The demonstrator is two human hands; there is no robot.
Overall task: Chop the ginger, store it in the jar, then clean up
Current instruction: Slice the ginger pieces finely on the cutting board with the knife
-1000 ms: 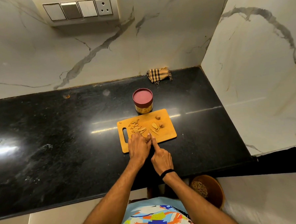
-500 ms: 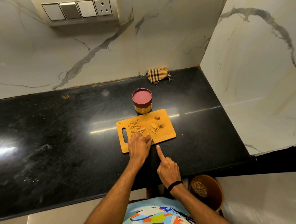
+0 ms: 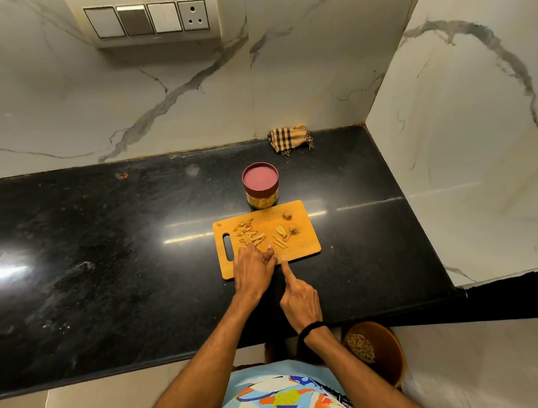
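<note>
Pinning something at the near edge of the cutting board (image 3: 304, 248), your left hand (image 3: 254, 273) is curling its bunched fingers down; I am judging it a piece of ginger (image 3: 247, 234), mostly hidden, with the cut pile lying just beyond those fingertips. Your right hand (image 3: 301, 302) is sitting nearer you, just right of the left, index finger stretching straight along a thin knife (image 3: 276, 251) that is pointing away from you, the other fingers curling round a handle lost against the dark counter. The jar (image 3: 260, 185) is standing lidded just behind the board.
</note>
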